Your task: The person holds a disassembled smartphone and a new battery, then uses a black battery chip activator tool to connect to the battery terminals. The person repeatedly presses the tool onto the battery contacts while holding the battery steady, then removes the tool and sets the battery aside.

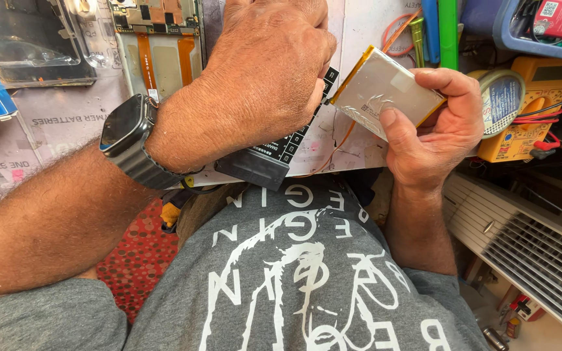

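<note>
In the head view, the right hand (434, 123) grips a flat silver battery pouch (385, 94) with yellow-taped edges, thumb pressed on its near face and fingers wrapped behind its right edge, so the pouch is tilted above the bench edge. Just left of the pouch, the left hand (265, 71) is curled into a loose fist with its back to the camera; its fingertips meet the pouch's left edge, though what they pinch there, if anything, is hidden by the knuckles. A dark smartwatch (127, 133) sits on that wrist. Below and left of the pouch lies a black slab with white printed squares (274, 156), partly under the left hand. Further left of the pouch rests an opened device with orange flex cables (160, 45). To the right of the pouch stands a yellow multimeter (541, 97), with a round tape roll (503, 101) between them.
</note>
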